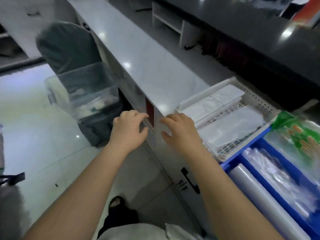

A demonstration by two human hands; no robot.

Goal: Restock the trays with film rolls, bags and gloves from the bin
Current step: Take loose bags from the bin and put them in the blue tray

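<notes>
My left hand (pixel 129 129) and my right hand (pixel 180 129) both reach forward, empty, with fingers apart, over the front edge of the white counter (pixel 136 54). To the right lies a white perforated tray (pixel 256 101) holding folded white bags (pixel 213 104) and clear plastic bags (pixel 230 129). Beside it is a blue tray (pixel 259 141) with clear film rolls (pixel 256 191) lying in its compartments and a green printed packet (pixel 297 134). A clear plastic bin (pixel 86 89) with supplies sits on a chair to the left.
A grey-covered chair (pixel 67 47) stands left of the counter. The cabinet front below the counter has a black handle (pixel 189 180). A dark raised counter (pixel 242 32) runs along the back right. My foot (pixel 119 205) rests on the pale tiled floor (pixel 31 135).
</notes>
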